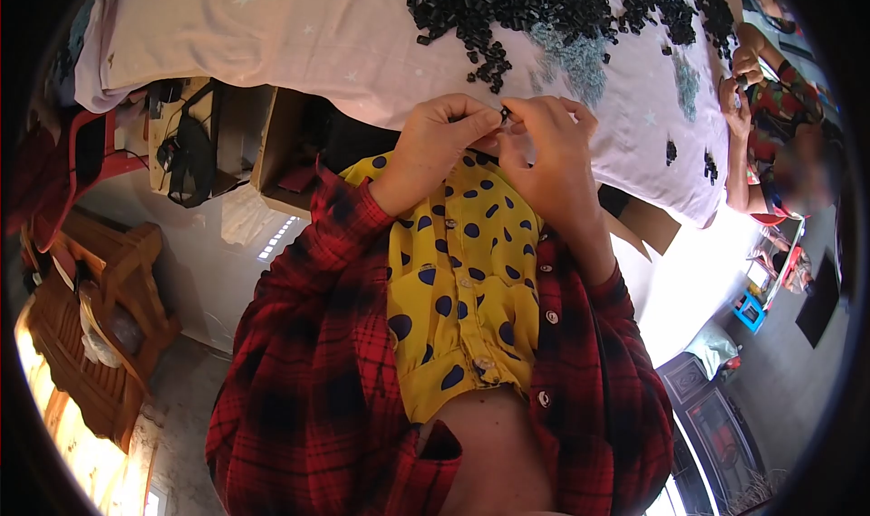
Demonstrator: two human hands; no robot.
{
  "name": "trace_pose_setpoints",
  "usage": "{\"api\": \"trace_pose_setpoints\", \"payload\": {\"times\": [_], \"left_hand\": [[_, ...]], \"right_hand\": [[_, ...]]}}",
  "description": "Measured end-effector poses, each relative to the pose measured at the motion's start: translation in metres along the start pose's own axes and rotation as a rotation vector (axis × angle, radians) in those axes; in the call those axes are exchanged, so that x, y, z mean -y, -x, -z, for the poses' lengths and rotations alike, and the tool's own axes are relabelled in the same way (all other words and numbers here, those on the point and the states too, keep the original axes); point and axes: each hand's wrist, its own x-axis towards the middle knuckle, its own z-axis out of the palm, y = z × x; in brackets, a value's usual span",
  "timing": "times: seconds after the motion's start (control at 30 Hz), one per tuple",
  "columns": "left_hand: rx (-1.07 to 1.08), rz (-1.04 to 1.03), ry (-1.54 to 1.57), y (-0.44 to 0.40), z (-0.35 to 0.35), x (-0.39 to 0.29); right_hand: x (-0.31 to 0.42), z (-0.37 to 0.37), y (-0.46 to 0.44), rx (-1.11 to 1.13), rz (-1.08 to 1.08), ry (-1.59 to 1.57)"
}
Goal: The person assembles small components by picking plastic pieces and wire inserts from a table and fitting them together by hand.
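Note:
Both hands meet over the near edge of a cloth-covered table (308, 49). My right hand (555, 144) pinches a small black part (506, 114) between thumb and fingers. My left hand (437, 144) is closed too, its thumb and forefinger pressed together against the same part; whether it holds a second, smaller piece is hidden. Just beyond the hands lies a large heap of small black parts (507, 13), with loose ones spilling toward me. Beside it is a pile of tiny grey-green pieces (571, 63).
Another person (784, 126) sits at the right end of the table, hands (739, 90) raised near its edge. A second grey-green pile (685, 86) lies there. Open cardboard boxes (272, 149) stand under the table at left, near a wooden chair (100, 326). A blue stool (749, 310) is at far right.

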Motion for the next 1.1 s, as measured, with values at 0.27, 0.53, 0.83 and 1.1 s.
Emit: {"api": "trace_pose_setpoints", "payload": {"times": [0.27, 0.53, 0.83, 1.1], "left_hand": [[0.002, 0.027, 0.030, 0.000, -0.001, -0.002], [-0.027, 0.051, 0.083, -0.002, -0.003, 0.002], [-0.080, 0.045, 0.068, -0.004, -0.004, 0.012], [-0.054, 0.006, 0.162, -0.002, -0.006, 0.006]], "right_hand": [[0.001, -0.007, 0.000, -0.025, 0.064, 0.124], [0.000, -0.010, 0.000, -0.011, 0.077, 0.196], [-0.002, -0.016, -0.001, -0.014, 0.089, 0.221], [-0.006, -0.004, -0.001, -0.002, -0.015, -0.003]]}}
